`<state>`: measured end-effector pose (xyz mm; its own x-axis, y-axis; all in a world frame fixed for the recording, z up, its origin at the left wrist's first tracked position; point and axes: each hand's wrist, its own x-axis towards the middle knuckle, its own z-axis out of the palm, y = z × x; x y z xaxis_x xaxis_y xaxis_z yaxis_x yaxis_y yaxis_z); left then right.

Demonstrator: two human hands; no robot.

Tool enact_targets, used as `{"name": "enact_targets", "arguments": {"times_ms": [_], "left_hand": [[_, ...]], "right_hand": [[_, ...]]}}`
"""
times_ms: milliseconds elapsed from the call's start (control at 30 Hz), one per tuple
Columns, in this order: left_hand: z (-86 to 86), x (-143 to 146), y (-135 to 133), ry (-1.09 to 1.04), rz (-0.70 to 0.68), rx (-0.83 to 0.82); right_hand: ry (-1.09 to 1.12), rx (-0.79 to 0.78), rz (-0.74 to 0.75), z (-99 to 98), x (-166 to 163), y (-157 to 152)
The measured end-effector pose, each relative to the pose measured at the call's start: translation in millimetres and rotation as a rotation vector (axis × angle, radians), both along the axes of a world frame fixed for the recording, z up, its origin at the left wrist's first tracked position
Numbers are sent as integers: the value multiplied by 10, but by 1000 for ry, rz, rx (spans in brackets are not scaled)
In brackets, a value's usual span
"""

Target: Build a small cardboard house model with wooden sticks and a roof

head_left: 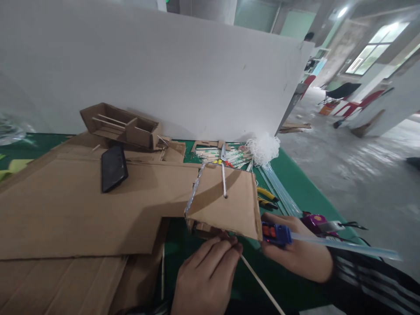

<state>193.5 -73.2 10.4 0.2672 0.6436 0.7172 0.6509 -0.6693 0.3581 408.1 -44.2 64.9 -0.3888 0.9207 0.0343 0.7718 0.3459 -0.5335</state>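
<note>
A small cardboard box stands in front of me, with a white cord running to a hole in its top panel. At its near edge my left hand is closed, fingertips pinched on a thin wooden stick that slants down to the right. The stick's other end is hidden by the fingers and the box. Beside the box's right edge, my right hand is wrapped round a blue hot glue gun. A long clear glue stick sticks out of the gun's back. Its nozzle is hidden behind the box.
Large cardboard sheets cover the left, bearing a black phone and a divided cardboard tray. Behind lie scissors, wooden sticks, white string and yellow-handled pliers. A purple tool lies right. A white panel stands behind.
</note>
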Motion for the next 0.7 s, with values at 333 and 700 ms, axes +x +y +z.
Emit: {"name": "enact_targets", "arguments": {"times_ms": [333,700], "left_hand": [[-40,15,-7,-5,12,2],[-50,26,-11,20,-2,-21]], "right_hand": [[16,10,-15,55,22,-14],[104,-6,36,30,35,-10]]}}
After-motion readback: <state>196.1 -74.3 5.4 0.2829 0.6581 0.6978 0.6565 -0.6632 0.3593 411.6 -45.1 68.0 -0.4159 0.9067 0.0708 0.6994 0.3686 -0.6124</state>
